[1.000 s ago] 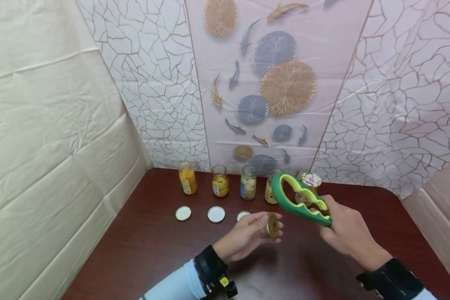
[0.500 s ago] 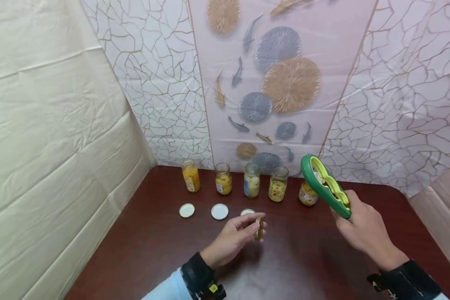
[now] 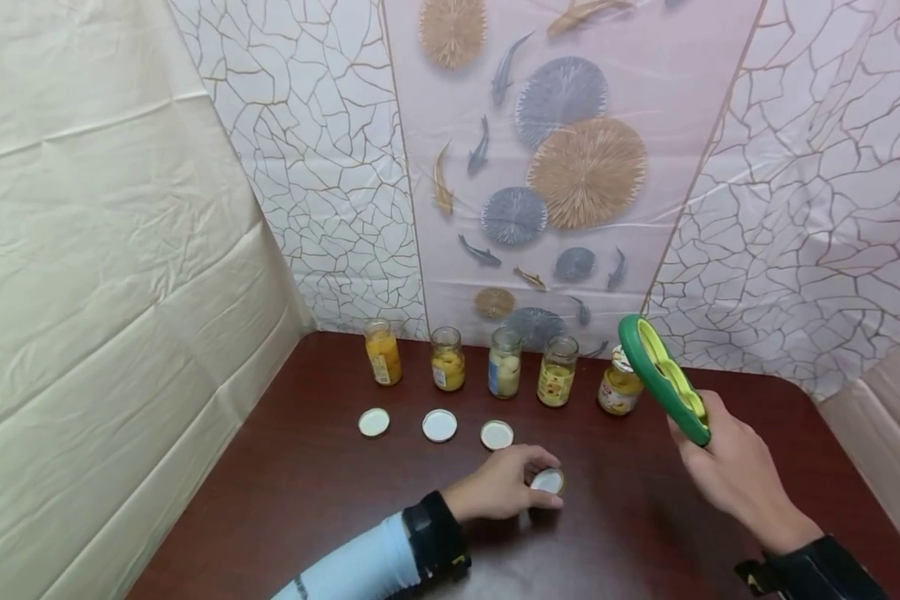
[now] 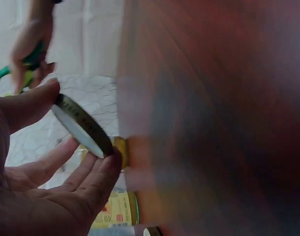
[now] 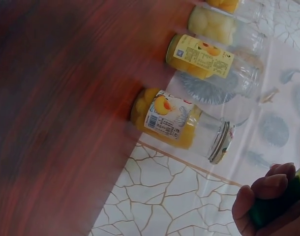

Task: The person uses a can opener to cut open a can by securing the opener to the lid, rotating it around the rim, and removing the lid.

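Note:
My left hand (image 3: 504, 483) pinches a round metal jar lid (image 3: 547, 482) by its edge, white inner face up in the head view. The left wrist view shows thumb and fingers on opposite sides of the lid's rim (image 4: 88, 127). My right hand (image 3: 738, 471) grips a green jar opener (image 3: 663, 375) with a yellow-green scalloped inside, raised over the table's right side. Behind the opener stands a jar of yellow fruit (image 3: 619, 388) with its patterned lid (image 5: 222, 142) on. Beside it is a lidless jar with a yellow label (image 3: 557, 379).
More lidless jars of fruit stand along the back: white fruit (image 3: 505, 367), yellow fruit (image 3: 447, 362) and orange fruit (image 3: 383, 357). Loose lids lie before them: a left lid (image 3: 374, 422), a middle lid (image 3: 439, 426) and a right lid (image 3: 497, 435). A patterned cloth (image 3: 345, 208) hangs behind the table.
My left hand has turned the lid from edge-on to white face up and moved it lower and rightward. The right hand has drawn the jar opener to the right, away from the jars.

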The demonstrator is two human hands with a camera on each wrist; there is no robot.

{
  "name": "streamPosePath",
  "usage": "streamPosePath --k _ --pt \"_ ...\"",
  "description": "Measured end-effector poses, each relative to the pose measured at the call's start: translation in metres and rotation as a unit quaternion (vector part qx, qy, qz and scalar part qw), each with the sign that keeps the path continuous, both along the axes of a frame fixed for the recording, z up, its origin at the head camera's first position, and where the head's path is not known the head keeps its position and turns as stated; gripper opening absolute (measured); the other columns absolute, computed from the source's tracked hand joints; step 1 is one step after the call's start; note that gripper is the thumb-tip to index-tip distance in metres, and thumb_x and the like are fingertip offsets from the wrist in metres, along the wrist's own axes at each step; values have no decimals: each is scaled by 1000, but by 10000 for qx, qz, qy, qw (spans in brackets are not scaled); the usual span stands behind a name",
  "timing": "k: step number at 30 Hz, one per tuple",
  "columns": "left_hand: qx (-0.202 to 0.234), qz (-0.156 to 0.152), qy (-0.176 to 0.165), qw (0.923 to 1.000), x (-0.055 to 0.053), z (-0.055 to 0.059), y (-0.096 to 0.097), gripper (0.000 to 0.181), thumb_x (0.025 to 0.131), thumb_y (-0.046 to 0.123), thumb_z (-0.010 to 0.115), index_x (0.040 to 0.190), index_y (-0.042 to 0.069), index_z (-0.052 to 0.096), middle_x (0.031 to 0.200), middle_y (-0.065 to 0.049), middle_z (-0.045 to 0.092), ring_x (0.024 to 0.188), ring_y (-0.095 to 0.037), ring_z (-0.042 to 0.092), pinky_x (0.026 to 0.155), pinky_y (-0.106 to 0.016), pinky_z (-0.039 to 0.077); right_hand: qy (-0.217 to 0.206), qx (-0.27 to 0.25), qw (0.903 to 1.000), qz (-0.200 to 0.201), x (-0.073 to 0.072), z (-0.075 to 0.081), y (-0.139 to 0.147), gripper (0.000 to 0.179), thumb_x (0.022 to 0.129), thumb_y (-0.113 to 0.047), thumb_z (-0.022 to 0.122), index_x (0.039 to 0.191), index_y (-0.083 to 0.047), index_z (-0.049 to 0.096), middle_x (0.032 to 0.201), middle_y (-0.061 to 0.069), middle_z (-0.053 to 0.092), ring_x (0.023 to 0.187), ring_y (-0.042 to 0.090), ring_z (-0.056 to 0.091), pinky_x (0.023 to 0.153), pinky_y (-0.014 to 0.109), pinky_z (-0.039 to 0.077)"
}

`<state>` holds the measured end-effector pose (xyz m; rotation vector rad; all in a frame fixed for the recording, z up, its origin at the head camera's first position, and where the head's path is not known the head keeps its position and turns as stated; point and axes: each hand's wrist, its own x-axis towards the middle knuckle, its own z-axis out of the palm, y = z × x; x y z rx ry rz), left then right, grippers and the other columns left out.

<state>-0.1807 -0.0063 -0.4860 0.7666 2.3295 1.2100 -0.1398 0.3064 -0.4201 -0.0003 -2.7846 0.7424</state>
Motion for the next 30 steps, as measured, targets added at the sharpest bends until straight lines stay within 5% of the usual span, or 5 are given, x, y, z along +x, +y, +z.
streamPosePath --k 7,12,21,25,30 --pt "-1729 -403 1521 9723 -24 -13 34 47 92 38 86 134 23 72 120 3 69 100 -4 60 82 -17 49 115 -34 9999 62 10 0 -2 36 110 -35 57 128 -4 51 81 5 53 71 18 47 61 31 32" --pt "-2351 -318 1931 9521 -46 -21 49 45 92 39 86 132 25 73 118 2 64 101 -11 57 82 -19 48 192 -97 9998 24 13 2 -4 38 110 -35 56 131 -4 51 82 6 56 73 20 49 63 34 34" --pt "-2288 -335 1835 9555 -102 -77 53 50 89 45 88 134 34 70 126 3 60 108 -14 53 89 -21 46 28 -226 9997 -71 21 -5 -1 40 111 -37 55 132 -3 51 80 6 54 70 14 48 62 31 34" --pt "-2292 -317 1761 9568 -104 -73 53 52 88 42 90 135 34 71 127 3 60 109 -15 55 91 -23 48 70 -269 9996 -38 17 -5 -1 41 111 -37 55 132 -2 51 81 7 55 71 17 50 62 32 35" --pt "-2174 -134 1333 9668 -94 -43 50 63 84 38 94 142 29 69 133 1 62 119 -17 57 97 -25 49 3 -340 9994 64 10 -7 -7 42 111 -37 55 135 -2 51 83 7 57 75 21 52 64 34 37"
